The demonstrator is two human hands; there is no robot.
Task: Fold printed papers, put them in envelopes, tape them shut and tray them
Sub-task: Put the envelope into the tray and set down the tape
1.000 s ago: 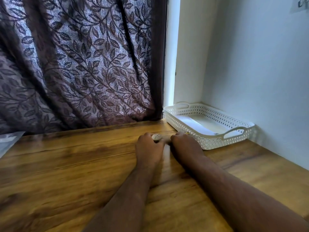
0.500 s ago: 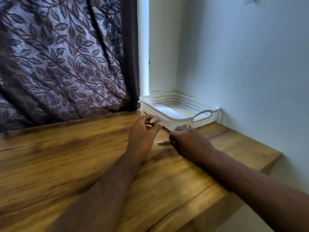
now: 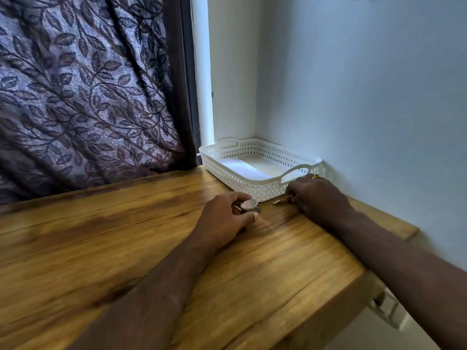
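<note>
A white lattice tray [image 3: 252, 183] stands in the desk's far right corner with a white envelope [image 3: 242, 168] lying flat inside. My left hand [image 3: 225, 218] rests on the desk just in front of the tray, fingers closed around a small tape roll [image 3: 249, 205]. To its right, my right hand [image 3: 319, 195] lies against the tray's near handle. It is closed on what look like scissors [image 3: 279, 201]. Only their pointed metal tip and a bit of yellow handle show.
The wooden desk [image 3: 126, 248] ends at a right edge close to my right forearm. A white wall [image 3: 366, 109] stands behind and beside the tray. A leaf-patterned curtain [image 3: 88, 97] hangs along the desk's back edge on the left.
My hands were touching and have drawn apart: the right slid right to the tray's handle, the left stayed low with the roll. The view swung right.
</note>
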